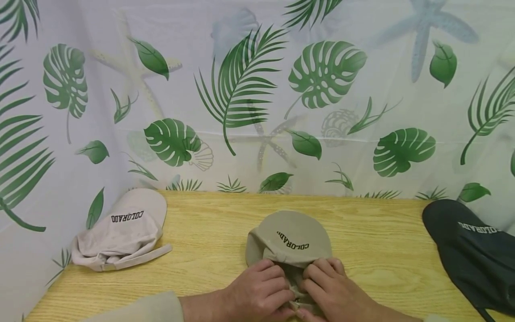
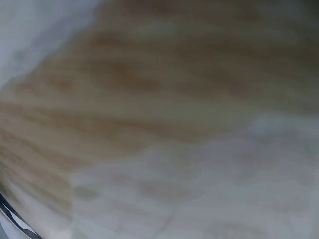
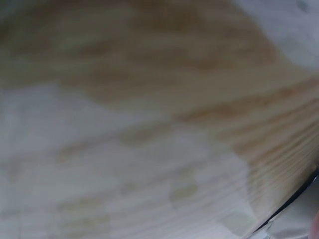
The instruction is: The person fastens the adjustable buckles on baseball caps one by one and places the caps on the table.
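Observation:
A khaki baseball cap [image 1: 299, 228] lies near the front of the table in the head view, its "COLORADO" lettering upside down to me and its brim pointing away. My left hand [image 1: 257, 290] grips the near left edge of this cap with curled fingers. On the other side, my right hand [image 1: 338, 288] holds the near right edge, fingers curled over the fabric. Between the two hands shows the cap's dark opening, with the thumbs close together at the back strap [image 1: 303, 304]. Both wrist views are blurred and show neither hand nor cap.
To the left on the wood-grain table [image 1: 201, 223] sits a pale beige cap [image 1: 137, 230] with its strap end sticking out. A black cap [image 1: 470, 241] lies at the right edge. Leaf-printed cloth [image 1: 257, 170] stands behind the table and along its sides.

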A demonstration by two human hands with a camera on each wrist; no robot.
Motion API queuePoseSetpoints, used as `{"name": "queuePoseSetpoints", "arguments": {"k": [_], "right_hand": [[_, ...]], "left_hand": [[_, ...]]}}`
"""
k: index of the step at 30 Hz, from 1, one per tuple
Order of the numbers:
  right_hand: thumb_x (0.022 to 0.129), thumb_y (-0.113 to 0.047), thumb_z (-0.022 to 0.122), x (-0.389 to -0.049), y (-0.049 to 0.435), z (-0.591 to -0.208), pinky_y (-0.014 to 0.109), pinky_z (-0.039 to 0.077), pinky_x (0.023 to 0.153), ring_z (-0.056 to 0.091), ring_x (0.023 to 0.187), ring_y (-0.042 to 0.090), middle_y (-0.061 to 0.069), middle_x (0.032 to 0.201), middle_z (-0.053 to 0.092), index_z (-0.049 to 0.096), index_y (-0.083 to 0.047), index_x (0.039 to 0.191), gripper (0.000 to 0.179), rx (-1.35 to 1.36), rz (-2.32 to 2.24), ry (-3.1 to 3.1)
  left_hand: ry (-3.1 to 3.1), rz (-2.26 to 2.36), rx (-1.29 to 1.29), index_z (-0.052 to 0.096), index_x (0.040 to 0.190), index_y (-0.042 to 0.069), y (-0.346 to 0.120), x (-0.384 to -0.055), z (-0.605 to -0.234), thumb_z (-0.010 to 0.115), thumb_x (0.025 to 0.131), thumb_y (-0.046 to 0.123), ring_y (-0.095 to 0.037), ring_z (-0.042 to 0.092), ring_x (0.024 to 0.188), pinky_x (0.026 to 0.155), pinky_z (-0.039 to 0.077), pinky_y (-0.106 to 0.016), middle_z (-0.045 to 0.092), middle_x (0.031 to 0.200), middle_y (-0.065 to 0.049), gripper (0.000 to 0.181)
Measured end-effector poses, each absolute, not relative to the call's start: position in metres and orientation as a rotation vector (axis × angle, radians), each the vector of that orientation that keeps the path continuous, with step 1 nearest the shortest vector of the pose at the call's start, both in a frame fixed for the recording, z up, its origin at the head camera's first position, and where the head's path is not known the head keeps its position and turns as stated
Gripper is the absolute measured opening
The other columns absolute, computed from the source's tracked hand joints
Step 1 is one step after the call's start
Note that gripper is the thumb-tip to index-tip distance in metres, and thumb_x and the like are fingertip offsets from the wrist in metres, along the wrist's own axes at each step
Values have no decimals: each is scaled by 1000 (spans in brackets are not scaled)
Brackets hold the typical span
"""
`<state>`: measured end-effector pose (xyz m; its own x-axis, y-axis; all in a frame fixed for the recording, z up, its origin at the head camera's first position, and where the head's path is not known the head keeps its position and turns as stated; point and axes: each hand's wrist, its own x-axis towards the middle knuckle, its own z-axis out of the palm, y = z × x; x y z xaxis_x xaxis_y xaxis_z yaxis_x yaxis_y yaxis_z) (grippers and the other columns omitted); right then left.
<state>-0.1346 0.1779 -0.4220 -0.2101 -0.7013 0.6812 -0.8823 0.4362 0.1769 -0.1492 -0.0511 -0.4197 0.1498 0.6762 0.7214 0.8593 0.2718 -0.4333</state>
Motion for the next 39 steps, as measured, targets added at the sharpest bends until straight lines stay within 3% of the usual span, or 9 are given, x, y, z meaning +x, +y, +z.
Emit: {"name": "queuePoseSetpoints", "arguments": {"k": [13,39], "right_hand": [[103,-44,47,-130,177,-424,26,21,81,39,88,10,-9,97,51,59,-19,92,30,1366,331,-1988],[105,-31,41,-132,177,-422,29,24,80,42,88,14,-6,93,50,57,-19,87,26,1335,325,-1998]], "left_hand": [[-1469,-208,-1493,71,79,22,-51,-148,-410,61,97,37,-4,60,76,74,46,-20,66,75,12,26],[-1613,-225,-1442,69,86,21,-47,-150,-418,73,87,35,-6,57,78,78,45,-22,63,82,10,14]]}}
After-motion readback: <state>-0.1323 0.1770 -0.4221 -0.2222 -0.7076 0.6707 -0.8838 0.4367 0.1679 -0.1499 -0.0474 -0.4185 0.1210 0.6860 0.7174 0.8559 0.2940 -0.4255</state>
